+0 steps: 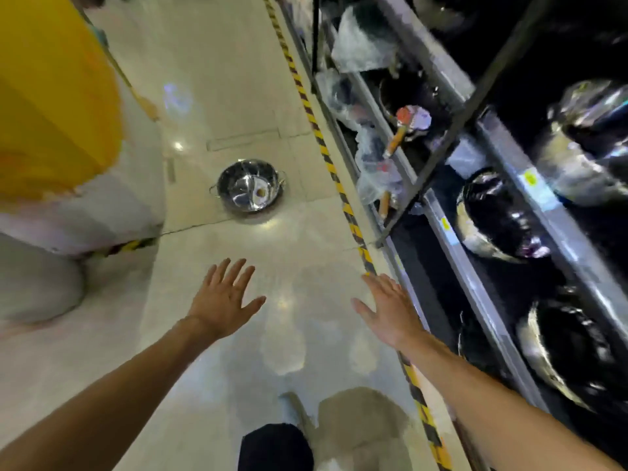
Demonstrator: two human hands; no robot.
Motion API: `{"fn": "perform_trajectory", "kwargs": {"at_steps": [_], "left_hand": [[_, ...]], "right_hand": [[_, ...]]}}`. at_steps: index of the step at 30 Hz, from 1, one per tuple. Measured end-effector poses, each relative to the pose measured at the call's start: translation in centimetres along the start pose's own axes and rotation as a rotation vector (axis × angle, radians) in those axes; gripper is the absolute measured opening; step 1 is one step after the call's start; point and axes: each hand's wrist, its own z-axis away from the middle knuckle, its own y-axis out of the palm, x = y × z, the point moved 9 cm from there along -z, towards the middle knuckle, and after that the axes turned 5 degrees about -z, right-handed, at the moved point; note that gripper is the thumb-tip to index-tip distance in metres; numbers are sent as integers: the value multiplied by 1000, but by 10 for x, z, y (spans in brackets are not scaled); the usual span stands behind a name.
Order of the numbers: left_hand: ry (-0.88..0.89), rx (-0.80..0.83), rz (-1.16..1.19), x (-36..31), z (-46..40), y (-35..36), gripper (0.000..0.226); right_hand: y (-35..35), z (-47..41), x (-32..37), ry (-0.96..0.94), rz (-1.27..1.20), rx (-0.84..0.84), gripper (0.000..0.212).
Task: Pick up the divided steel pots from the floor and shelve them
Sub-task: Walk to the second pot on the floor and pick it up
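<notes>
From the head camera I look down a pale tiled aisle. My left hand reaches out in front of me with fingers spread wide, its grip open and empty. My right hand is stretched forward too, palm down, fingers splayed, holding nothing. Both hover above the floor, well apart from each other.

Ahead of them, well beyond my fingertips, one divided steel pot sits upright on the floor, a curved partition visible inside and small handles on its rim. It lies left of the yellow-and-black striped tape that runs along the foot of the shelving on my right. Dark, shiny cookware, some wrapped in plastic, fills those shelves. A yellow-and-white pillar stands at my left.
</notes>
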Motion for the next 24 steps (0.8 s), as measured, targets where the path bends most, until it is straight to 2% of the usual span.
{"fn": "perform_trajectory", "kwargs": {"at_steps": [4,8,11,15,19,24], "left_hand": [[-110,-26,90,82,47,-83,107],[-197,-113,163,144,56,-129,120],[-239,-123,195,169,48,-138,107],[-248,-86,202,193,4,-143,115],[-282,-63,209,222,-67,-149,103],[-339,-17,216,255,-147,-166,106]], "right_hand": [[-60,-5,91,-56,36,14,65],[-89,-23,138,-62,10,14,66],[-96,-44,148,-71,2,43,66],[-115,-112,159,-76,-10,60,67],[-129,-202,166,-100,-2,69,67],[-143,-312,178,-88,-38,151,70]]}}
